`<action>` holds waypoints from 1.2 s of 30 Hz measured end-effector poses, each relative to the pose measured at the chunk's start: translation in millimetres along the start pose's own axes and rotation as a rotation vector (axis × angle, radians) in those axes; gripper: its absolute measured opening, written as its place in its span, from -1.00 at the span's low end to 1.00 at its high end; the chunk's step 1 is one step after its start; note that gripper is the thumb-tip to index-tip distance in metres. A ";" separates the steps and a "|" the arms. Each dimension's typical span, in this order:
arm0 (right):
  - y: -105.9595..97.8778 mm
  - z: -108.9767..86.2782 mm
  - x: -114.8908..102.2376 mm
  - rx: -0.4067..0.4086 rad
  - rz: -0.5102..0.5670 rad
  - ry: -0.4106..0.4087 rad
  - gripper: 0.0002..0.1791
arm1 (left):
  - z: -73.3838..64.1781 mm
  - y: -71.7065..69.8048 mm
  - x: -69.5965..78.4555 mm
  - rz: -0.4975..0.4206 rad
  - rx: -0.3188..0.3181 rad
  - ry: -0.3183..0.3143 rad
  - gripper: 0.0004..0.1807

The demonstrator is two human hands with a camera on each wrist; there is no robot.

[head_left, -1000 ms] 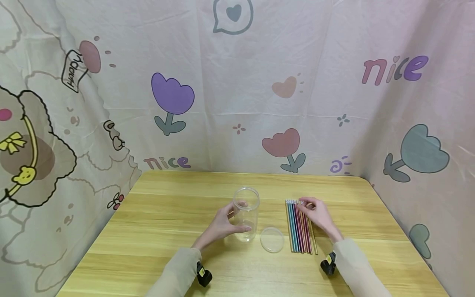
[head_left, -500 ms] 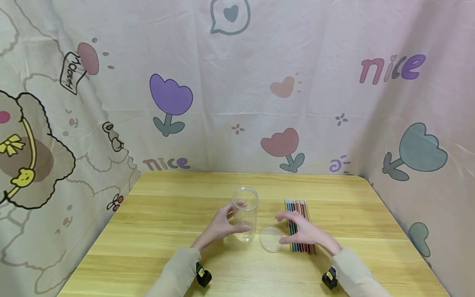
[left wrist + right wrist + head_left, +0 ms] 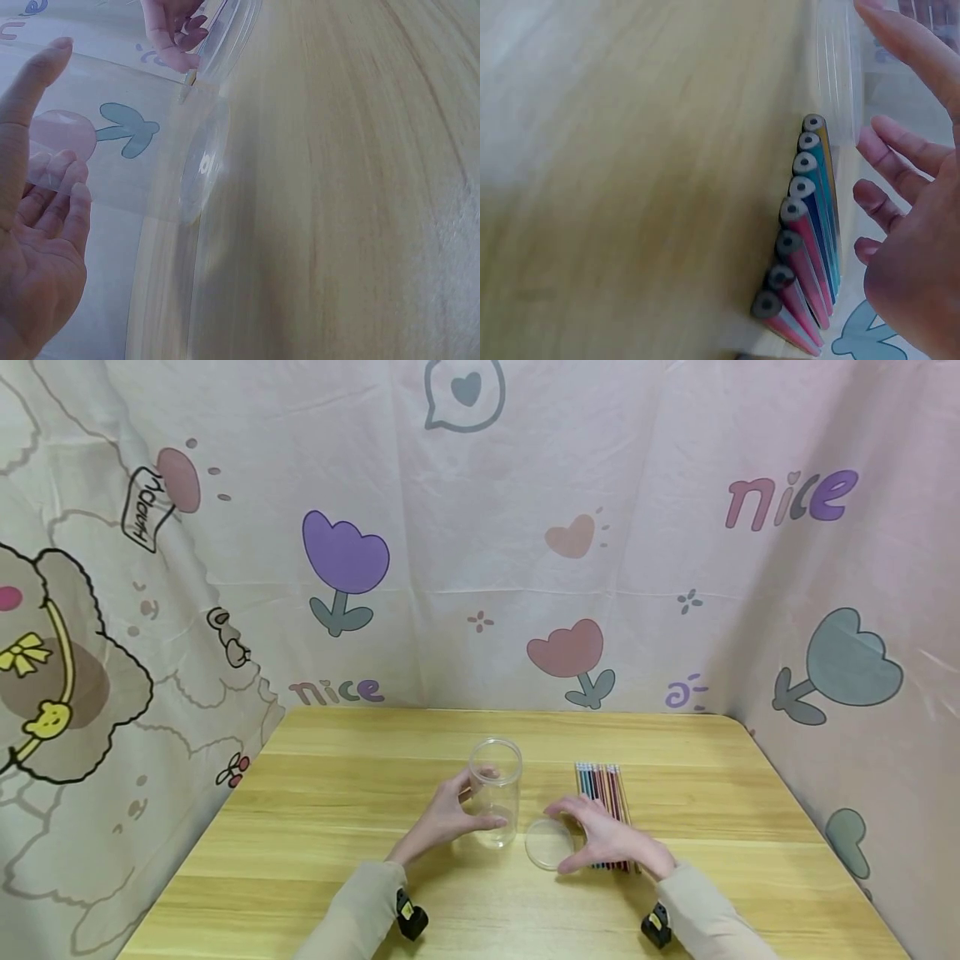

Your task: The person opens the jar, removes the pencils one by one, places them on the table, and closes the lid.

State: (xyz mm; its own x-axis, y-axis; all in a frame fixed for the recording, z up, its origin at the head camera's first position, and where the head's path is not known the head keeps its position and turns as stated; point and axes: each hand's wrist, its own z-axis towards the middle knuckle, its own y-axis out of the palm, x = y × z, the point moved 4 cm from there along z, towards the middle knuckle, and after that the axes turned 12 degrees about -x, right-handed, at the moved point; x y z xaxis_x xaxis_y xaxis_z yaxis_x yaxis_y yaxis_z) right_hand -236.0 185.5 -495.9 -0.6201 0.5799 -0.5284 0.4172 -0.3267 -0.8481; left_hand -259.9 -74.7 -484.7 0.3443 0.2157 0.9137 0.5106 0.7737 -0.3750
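Note:
A tall clear plastic jar (image 3: 497, 789) stands upright on the wooden table, its mouth uncovered. My left hand (image 3: 448, 810) holds it from the left; in the left wrist view the thumb and the curled fingers (image 3: 64, 195) lie on either side of its wall. Just right of the jar a round clear lid (image 3: 546, 845) lies flat. My right hand (image 3: 603, 837) spans the lid's right side, thumb at the near edge and fingertips by the far edge. Beneath that hand runs a row of coloured pencils (image 3: 609, 781), partly hidden by it.
The pencils' blunt ends (image 3: 793, 210) face the camera in the right wrist view. The wooden table (image 3: 337, 827) reaches back to a printed cloth (image 3: 465, 643), which also hangs at both sides.
My right hand has come off the far ends of the pencils and moved left and nearer, over to the lid. The left hand and the jar stay in place.

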 end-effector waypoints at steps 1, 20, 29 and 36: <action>0.8 1.2 -0.2 -0.003 -0.003 0.001 -0.08 | 0.0 0.0 0.1 0.001 0.000 0.000 -0.25; 8.4 7.7 1.7 -0.012 -0.050 0.037 -0.18 | 0.2 0.0 -1.5 0.016 0.009 0.006 -0.24; -0.7 4.8 -1.3 0.045 -0.027 0.050 -0.17 | 0.1 0.1 -1.7 0.016 0.013 0.005 -0.23; -19.2 5.3 -3.4 0.109 0.048 0.046 -0.17 | 0.2 0.5 -1.5 0.017 0.008 0.009 -0.23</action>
State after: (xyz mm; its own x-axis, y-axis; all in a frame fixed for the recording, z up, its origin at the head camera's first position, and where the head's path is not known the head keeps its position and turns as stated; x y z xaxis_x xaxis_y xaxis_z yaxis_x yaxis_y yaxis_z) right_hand -245.4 185.8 -478.0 -0.5690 0.5941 -0.5686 0.3699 -0.4326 -0.8222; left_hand -260.4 -74.5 -486.2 0.3600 0.2233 0.9059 0.4985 0.7747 -0.3890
